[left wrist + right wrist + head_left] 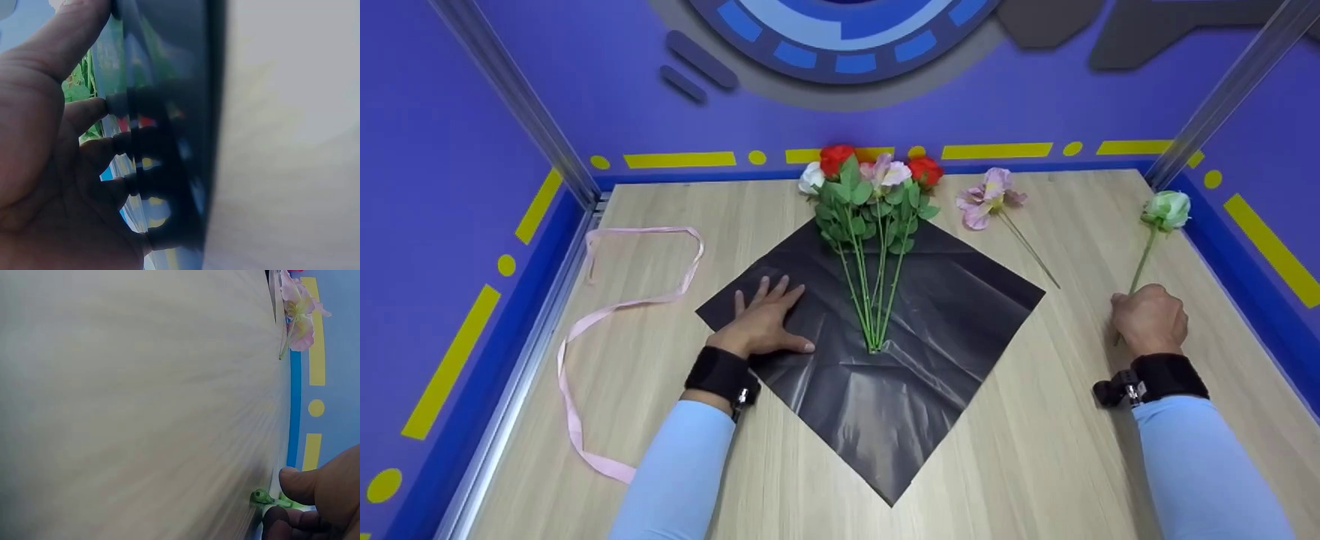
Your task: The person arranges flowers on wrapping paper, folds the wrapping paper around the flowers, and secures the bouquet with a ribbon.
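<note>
My left hand (pixel 757 319) rests with spread fingers on the left part of a black wrapping sheet (pixel 877 420), laid cornerwise on the table. In the left wrist view its fingertips (pixel 115 143) meet the sheet's glossy surface. A bunch of artificial flowers (pixel 874 247), red, white and pink-purple, lies on the sheet, blooms at the far corner and stems converging near the middle. At the right, my right hand (pixel 1151 319) grips the stem of a pale green flower (pixel 1166 210), its bloom pointing away from me. The stem end (pixel 261 496) shows beside the thumb in the right wrist view.
One pink-purple flower (pixel 994 199) lies apart, right of the sheet. A pink ribbon (pixel 570 375) curves along the left side of the wooden table (pixel 1035 450). Blue-purple panels (pixel 780 112) with metal corner posts (pixel 517 97) border the table at back and sides.
</note>
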Available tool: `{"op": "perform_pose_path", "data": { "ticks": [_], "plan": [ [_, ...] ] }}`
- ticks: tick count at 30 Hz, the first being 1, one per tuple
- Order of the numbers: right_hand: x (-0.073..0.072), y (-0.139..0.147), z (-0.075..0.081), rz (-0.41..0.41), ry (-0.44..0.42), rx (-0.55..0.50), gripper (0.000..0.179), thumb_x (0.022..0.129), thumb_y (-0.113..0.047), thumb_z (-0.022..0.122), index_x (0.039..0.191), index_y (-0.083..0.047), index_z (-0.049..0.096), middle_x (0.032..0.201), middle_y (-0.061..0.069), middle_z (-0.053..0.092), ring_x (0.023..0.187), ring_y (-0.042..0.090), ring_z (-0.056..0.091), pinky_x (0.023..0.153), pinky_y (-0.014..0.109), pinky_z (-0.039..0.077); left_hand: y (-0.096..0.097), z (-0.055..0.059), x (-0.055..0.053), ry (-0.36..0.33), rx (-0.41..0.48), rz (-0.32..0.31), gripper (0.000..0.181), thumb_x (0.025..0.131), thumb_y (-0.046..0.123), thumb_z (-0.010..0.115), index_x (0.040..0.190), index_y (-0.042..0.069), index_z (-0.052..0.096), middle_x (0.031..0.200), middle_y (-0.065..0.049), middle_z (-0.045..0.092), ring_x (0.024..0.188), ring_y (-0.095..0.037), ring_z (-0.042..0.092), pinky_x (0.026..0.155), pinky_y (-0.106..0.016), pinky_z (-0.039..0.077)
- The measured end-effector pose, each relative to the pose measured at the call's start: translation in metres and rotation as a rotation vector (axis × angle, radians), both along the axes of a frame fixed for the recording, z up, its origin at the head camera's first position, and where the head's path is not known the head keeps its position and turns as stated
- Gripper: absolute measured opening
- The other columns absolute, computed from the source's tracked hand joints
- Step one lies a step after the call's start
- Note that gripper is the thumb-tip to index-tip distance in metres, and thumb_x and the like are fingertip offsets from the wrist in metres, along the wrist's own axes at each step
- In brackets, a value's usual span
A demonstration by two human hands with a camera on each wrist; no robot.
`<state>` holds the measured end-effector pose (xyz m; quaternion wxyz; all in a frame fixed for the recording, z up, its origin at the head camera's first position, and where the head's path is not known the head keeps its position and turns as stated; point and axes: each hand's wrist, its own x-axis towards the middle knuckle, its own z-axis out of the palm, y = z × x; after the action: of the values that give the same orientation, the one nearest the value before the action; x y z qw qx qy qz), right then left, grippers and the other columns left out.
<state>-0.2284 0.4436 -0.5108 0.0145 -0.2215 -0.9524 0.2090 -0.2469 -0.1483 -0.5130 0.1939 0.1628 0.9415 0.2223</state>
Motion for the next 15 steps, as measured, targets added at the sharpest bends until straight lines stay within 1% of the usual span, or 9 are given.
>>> {"op": "perform_pose_path", "data": {
  "ticks": [5, 8, 12, 13, 15],
  "plan": [
    [-0.0007, 0.0023, 0.0006, -0.005, 0.003, -0.011, 0.043, 0.101, -0.024, 0.059, 0.087, 0.015, 0.068, 0.080, 0.035, 0.069, 0.088, 0.060, 0.064, 0.073, 0.060, 0.053, 0.0000, -0.0007, -0.0002, 0.001, 0.002, 0.001, 0.108, 0.084, 0.056, 0.083, 0.168, 0.023, 0.024, 0.177, -0.011, 0.007, 0.163, -0.040, -0.007, 0.122, -0.074, -0.012],
    [-0.0012, 0.0032, 0.0014, -0.011, 0.026, -0.021, 0.037, 0.097, -0.019, 0.060, 0.080, 0.013, 0.068, 0.070, 0.028, 0.067, 0.081, 0.056, 0.064, 0.067, 0.053, 0.052, 0.0002, -0.0003, -0.0002, 0.000, 0.006, 0.001, 0.108, 0.084, 0.056, 0.082, 0.168, 0.022, 0.024, 0.177, -0.012, 0.006, 0.163, -0.040, -0.007, 0.121, -0.074, -0.013],
    [-0.0029, 0.0007, 0.0018, -0.011, 0.047, -0.013, 0.029, 0.090, -0.010, 0.054, 0.071, 0.008, 0.065, 0.061, 0.019, 0.062, 0.069, 0.044, 0.061, 0.057, 0.040, 0.045, -0.0001, 0.0006, 0.0005, -0.003, 0.007, 0.000, 0.108, 0.084, 0.056, 0.082, 0.168, 0.022, 0.024, 0.177, -0.012, 0.006, 0.163, -0.040, -0.008, 0.121, -0.074, -0.013],
    [-0.0034, -0.0011, 0.0019, -0.013, 0.050, -0.011, 0.027, 0.088, -0.008, 0.052, 0.069, 0.007, 0.064, 0.060, 0.017, 0.060, 0.068, 0.042, 0.060, 0.056, 0.039, 0.044, -0.0002, 0.0006, 0.0005, -0.003, 0.007, 0.001, 0.108, 0.084, 0.055, 0.082, 0.168, 0.022, 0.024, 0.177, -0.012, 0.006, 0.163, -0.041, -0.008, 0.121, -0.074, -0.013],
    [-0.0047, -0.0062, 0.0020, -0.018, 0.070, -0.003, 0.027, 0.087, -0.007, 0.048, 0.065, 0.003, 0.061, 0.059, 0.016, 0.058, 0.067, 0.040, 0.059, 0.057, 0.041, 0.045, -0.0004, 0.0007, 0.0006, -0.003, 0.006, 0.000, 0.107, 0.085, 0.055, 0.082, 0.168, 0.022, 0.024, 0.177, -0.011, 0.006, 0.163, -0.040, -0.008, 0.122, -0.074, -0.013]
  ]
}}
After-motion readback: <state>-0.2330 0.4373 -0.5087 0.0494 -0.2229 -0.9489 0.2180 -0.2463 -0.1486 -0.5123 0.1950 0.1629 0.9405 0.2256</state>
